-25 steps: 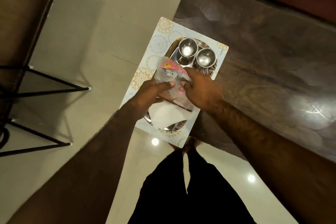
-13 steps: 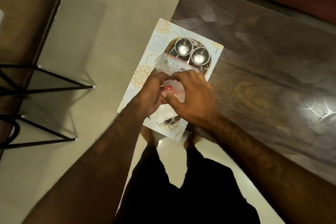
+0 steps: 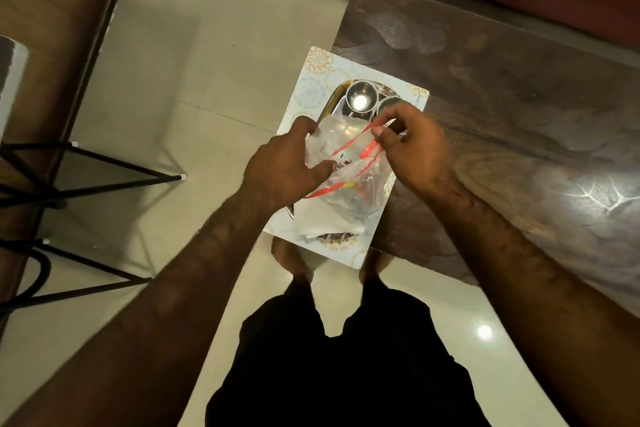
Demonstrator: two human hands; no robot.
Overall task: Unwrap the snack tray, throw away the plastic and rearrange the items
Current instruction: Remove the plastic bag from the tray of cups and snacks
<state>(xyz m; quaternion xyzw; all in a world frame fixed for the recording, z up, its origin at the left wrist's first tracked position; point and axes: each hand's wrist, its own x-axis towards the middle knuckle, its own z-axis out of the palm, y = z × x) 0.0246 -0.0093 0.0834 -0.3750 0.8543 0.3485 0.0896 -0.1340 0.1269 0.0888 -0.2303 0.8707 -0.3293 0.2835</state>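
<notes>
A clear plastic bag [image 3: 341, 149] with red stripes is stretched between both hands above the steel snack tray [image 3: 337, 104]. My left hand [image 3: 284, 166] grips its left side. My right hand [image 3: 410, 146] pinches a red strip of the bag at its upper right. Two small steel bowls sit at the tray's far end; one steel bowl [image 3: 360, 100] shows fully, the other is partly behind my right hand. A white folded napkin [image 3: 322, 220] lies on the tray's near end, under the bag. What the bag holds is blurred.
The tray rests on a floral placemat [image 3: 313, 80] at the corner of a dark wooden table [image 3: 502, 121]. A black metal-legged stand [image 3: 69, 177] and a wooden surface are at the left. My bare feet stand on the tiled floor [image 3: 207, 62] below the mat.
My hands have lifted the plastic bag off the tray and pulled it apart. The right hand moved up and to the right, stretching the red strip.
</notes>
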